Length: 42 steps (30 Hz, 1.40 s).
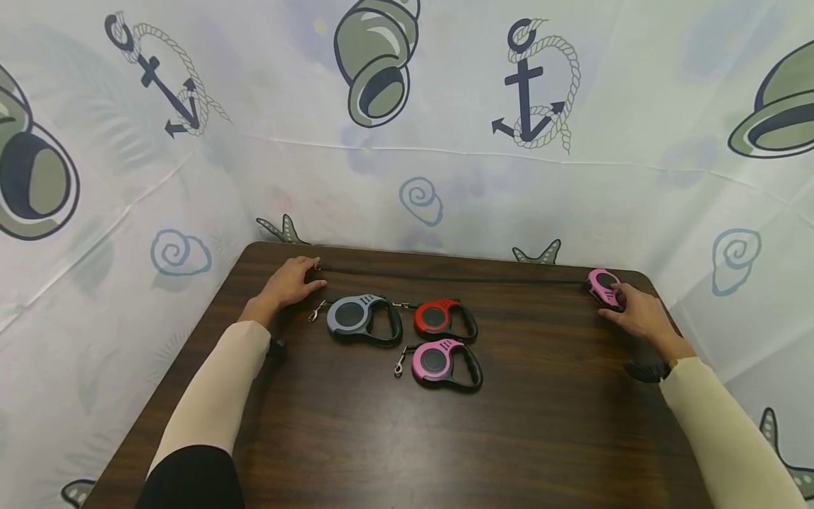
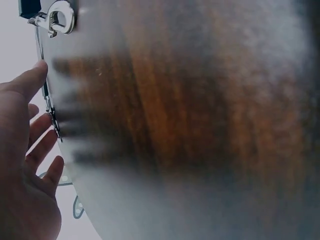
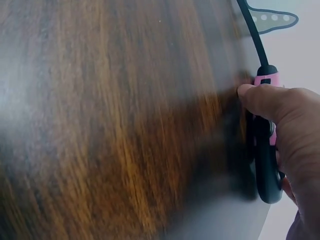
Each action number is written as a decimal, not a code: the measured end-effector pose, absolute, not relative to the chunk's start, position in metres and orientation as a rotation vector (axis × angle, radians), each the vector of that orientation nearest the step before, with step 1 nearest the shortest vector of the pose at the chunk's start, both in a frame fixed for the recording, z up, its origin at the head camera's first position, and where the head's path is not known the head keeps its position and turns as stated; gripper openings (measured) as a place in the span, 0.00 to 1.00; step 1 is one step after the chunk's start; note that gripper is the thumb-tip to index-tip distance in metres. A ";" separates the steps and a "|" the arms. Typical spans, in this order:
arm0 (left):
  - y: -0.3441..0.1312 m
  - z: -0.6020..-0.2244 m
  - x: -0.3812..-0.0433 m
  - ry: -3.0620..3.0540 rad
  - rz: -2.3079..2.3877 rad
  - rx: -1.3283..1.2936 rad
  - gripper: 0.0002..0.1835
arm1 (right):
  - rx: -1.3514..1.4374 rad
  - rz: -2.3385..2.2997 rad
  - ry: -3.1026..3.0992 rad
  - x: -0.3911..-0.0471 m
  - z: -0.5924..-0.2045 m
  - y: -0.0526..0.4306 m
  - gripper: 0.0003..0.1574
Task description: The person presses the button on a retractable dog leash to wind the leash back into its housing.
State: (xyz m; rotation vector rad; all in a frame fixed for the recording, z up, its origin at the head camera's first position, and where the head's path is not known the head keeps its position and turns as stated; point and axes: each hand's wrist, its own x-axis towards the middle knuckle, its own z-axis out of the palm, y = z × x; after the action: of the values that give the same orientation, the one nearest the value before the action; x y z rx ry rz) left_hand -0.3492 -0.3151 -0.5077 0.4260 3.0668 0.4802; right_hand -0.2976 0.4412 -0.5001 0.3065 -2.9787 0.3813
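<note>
At the table's far right, my right hand [image 1: 641,314] grips a pink-and-black retractable dog leash [image 1: 603,288], its thumb across the casing in the right wrist view. From that leash a black strap [image 1: 458,278] runs out along the far edge, stretched leftward. Its metal clip [image 2: 54,120] lies by the fingertips of my left hand [image 1: 286,284], whose fingers are spread and loosely extended. Closer in, three more retractable leashes lie on the table: a grey one [image 1: 349,316], a red one [image 1: 435,318] and a pink one [image 1: 434,362].
The dark wooden table [image 1: 356,445] meets a white curtain [image 1: 305,184] printed with anchors and shells at the back and sides. Metal clips, such as the pink leash's clip [image 1: 399,366], extend left from the three leashes.
</note>
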 end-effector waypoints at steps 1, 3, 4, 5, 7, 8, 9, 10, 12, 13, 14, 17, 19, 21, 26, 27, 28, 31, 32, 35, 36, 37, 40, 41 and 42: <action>-0.315 -0.508 -0.349 3.080 0.474 0.424 0.37 | 0.311 0.395 -2.973 -0.297 -0.500 0.442 0.44; -0.316 -0.508 -0.349 3.103 0.464 0.419 0.36 | 0.313 0.417 -2.966 -0.296 -0.501 0.443 0.42; -0.317 -0.508 -0.349 3.114 0.456 0.418 0.35 | 0.315 0.428 -2.962 -0.295 -0.501 0.443 0.42; -0.317 -0.508 -0.349 3.123 0.448 0.415 0.35 | 0.317 0.433 -2.962 -0.295 -0.501 0.443 0.41; -0.318 -0.509 -0.350 3.133 0.441 0.416 0.34 | 0.323 0.446 -2.960 -0.294 -0.502 0.444 0.40; -0.318 -0.509 -0.350 3.137 0.436 0.419 0.33 | 0.325 0.447 -2.959 -0.294 -0.502 0.445 0.39; -0.318 -0.509 -0.350 3.139 0.433 0.422 0.33 | 0.330 0.451 -2.958 -0.293 -0.502 0.446 0.39; -0.318 -0.509 -0.351 3.141 0.430 0.425 0.32 | 0.335 0.455 -2.957 -0.293 -0.503 0.447 0.39; -0.318 -0.509 -0.351 3.141 0.437 0.429 0.30 | 0.346 0.453 -2.951 -0.292 -0.503 0.448 0.38; -0.318 -0.508 -0.351 3.140 0.445 0.430 0.29 | 0.351 0.457 -2.946 -0.292 -0.504 0.449 0.38; -0.318 -0.508 -0.350 3.137 0.458 0.432 0.28 | 0.357 0.460 -2.941 -0.292 -0.505 0.450 0.37; -0.317 -0.506 -0.349 3.130 0.495 0.434 0.24 | 0.386 0.468 -2.911 -0.291 -0.507 0.453 0.36; -0.316 -0.505 -0.348 3.125 0.521 0.437 0.22 | 0.406 0.473 -2.888 -0.291 -0.508 0.455 0.36; -0.316 -0.505 -0.347 3.126 0.544 0.441 0.21 | 0.428 0.474 -2.867 -0.291 -0.509 0.455 0.35; -0.314 -0.506 -0.347 3.130 0.580 0.457 0.18 | 0.452 0.500 -2.855 -0.288 -0.509 0.457 0.35; -0.313 -0.506 -0.347 3.131 0.584 0.462 0.17 | 0.452 0.507 -2.858 -0.288 -0.509 0.458 0.35; -0.313 -0.507 -0.347 3.130 0.582 0.467 0.17 | 0.451 0.515 -2.867 -0.288 -0.509 0.459 0.34; -0.312 -0.507 -0.348 3.131 0.576 0.489 0.15 | 0.451 0.527 -2.883 -0.287 -0.508 0.461 0.34; -0.312 -0.507 -0.348 3.130 0.572 0.497 0.15 | 0.452 0.530 -2.888 -0.287 -0.508 0.461 0.34; -0.311 -0.507 -0.347 3.127 0.564 0.521 0.13 | 0.464 0.524 -2.893 -0.286 -0.507 0.462 0.35; -0.311 -0.507 -0.347 3.125 0.560 0.527 0.12 | 0.467 0.522 -2.894 -0.286 -0.507 0.462 0.35; -0.311 -0.507 -0.347 3.125 0.558 0.531 0.12 | 0.468 0.525 -2.898 -0.285 -0.507 0.463 0.35; -0.311 -0.507 -0.346 3.124 0.545 0.539 0.10 | 0.472 0.517 -2.906 -0.285 -0.505 0.463 0.35; -0.311 -0.507 -0.346 3.125 0.541 0.543 0.10 | 0.470 0.522 -2.908 -0.285 -0.505 0.462 0.35; -0.311 -0.507 -0.346 3.127 0.536 0.547 0.09 | 0.471 0.522 -2.911 -0.285 -0.504 0.462 0.35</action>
State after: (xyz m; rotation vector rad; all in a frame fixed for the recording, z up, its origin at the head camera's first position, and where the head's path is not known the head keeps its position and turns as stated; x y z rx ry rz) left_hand -0.3460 -0.3109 -0.5067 0.5474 3.1270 0.5363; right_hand -0.2848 0.4622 -0.5044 0.4710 -2.9107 0.5220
